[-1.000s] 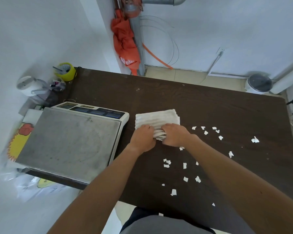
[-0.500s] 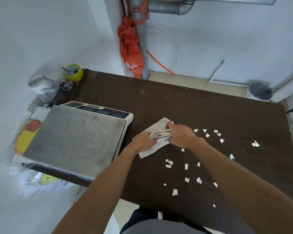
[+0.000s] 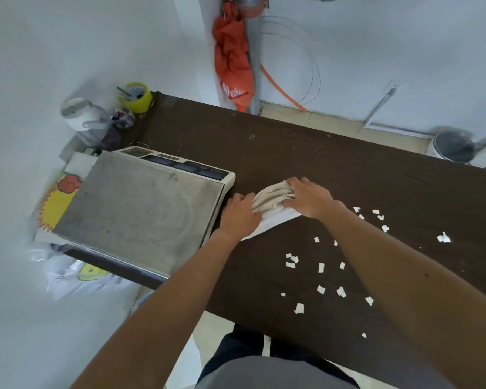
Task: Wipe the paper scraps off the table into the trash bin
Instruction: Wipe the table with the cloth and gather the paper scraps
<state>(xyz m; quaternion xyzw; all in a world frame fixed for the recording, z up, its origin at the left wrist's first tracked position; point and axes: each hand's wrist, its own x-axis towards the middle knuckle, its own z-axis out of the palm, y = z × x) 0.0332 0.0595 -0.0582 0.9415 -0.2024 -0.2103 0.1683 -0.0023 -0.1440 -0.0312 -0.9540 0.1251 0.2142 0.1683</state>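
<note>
A white cloth (image 3: pixel 270 199) lies bunched into folds on the dark brown table (image 3: pixel 348 169), just right of a scale. My left hand (image 3: pixel 240 216) grips its near left end and my right hand (image 3: pixel 309 196) presses on its far right end. Several small white paper scraps (image 3: pixel 321 267) are scattered over the table to the right of and nearer than the cloth, with one larger scrap (image 3: pixel 443 237) farther right. A white trash bin (image 3: pixel 452 147) with a dark lid stands on the floor beyond the table's far right corner.
A flat electronic scale (image 3: pixel 141 211) fills the table's left side, touching distance from my left hand. A yellow tape roll (image 3: pixel 136 96), a white jug (image 3: pixel 82 115) and clutter sit at the far left corner. An orange umbrella (image 3: pixel 232 57) hangs on a pipe behind.
The cloth, flat and spread a second ago, has been gathered into a tight bunch between my hands. Both hands have moved slightly apart along it. The scraps have not moved.
</note>
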